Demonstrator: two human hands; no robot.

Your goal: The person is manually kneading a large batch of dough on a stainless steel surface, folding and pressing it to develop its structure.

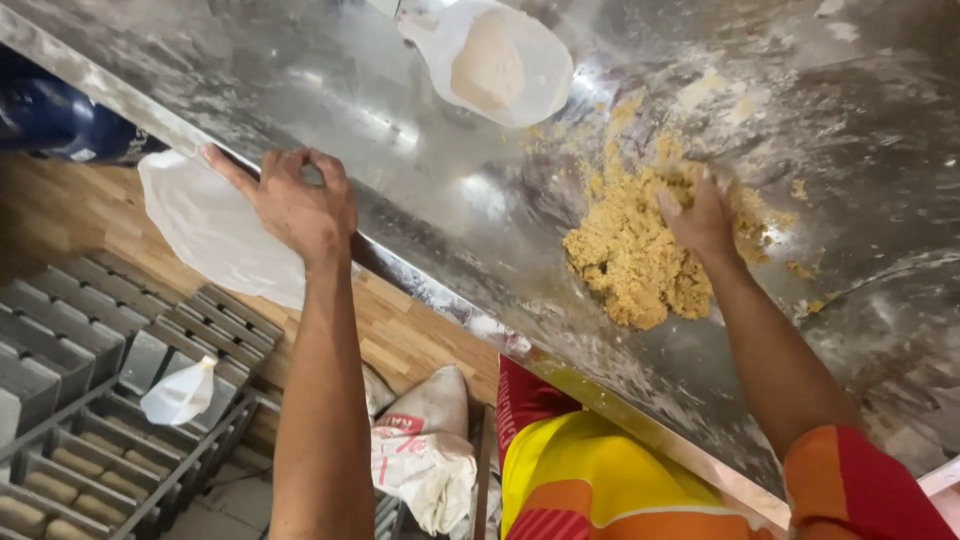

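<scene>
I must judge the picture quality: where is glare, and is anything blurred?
Head view: strong glare on the steel table near the plastic bag of flour; the right hand in the crumbly dough looks slightly motion-blurred; the left hand is sharper; the view is tilted.

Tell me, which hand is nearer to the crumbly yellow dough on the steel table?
Right. The right hand rests on the crumbly yellow dough; the left hand is far away at the table edge, holding a white plastic bag.
</scene>
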